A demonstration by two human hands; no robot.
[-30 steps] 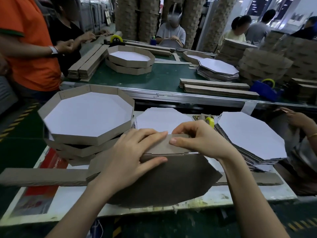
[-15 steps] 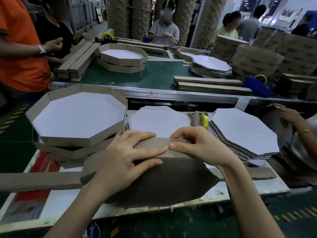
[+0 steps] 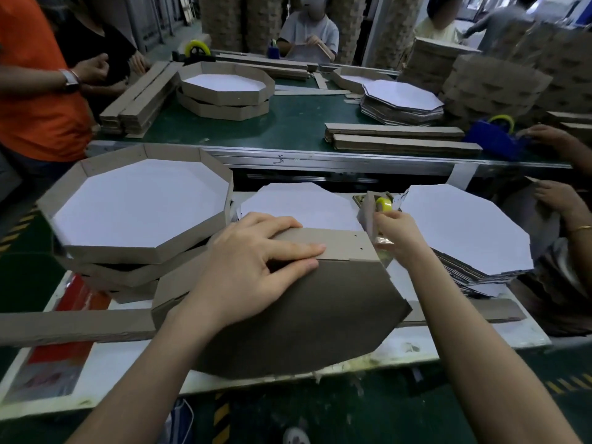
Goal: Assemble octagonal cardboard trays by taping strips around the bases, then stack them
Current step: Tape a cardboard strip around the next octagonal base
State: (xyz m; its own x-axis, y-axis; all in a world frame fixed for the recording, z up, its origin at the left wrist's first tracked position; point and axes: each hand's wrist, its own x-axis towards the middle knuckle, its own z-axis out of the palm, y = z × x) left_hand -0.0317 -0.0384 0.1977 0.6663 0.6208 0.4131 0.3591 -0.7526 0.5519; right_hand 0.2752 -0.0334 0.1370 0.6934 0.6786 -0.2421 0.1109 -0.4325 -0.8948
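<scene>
Brown cardboard lies under the left hand (image 3: 253,270), whose fingers (image 3: 298,248) are straight and close together, pressed flat across the seam where a brown cardboard strip (image 3: 339,245) meets the edge of a brown octagonal cardboard base (image 3: 304,315). The base is tipped up with its plain underside to the camera, its lower edge at the near rim of the white worktop (image 3: 448,344), and the strip bends round its upper left sides. The right hand (image 3: 397,232) is at a tape dispenser with a yellow roll (image 3: 383,205), just past the strip's right end. Its fingers are curled and hidden behind the back of the hand, with shiny clear tape (image 3: 383,251) just below, and whether they pinch it cannot be told. Left of the base stands a stack of finished octagonal trays (image 3: 112,249) with brown walls and white floors. To the right sits a pile of white-faced octagonal sheets (image 3: 464,229). A long loose cardboard strip (image 3: 73,326) lies flat along the worktop at the left.
</scene>
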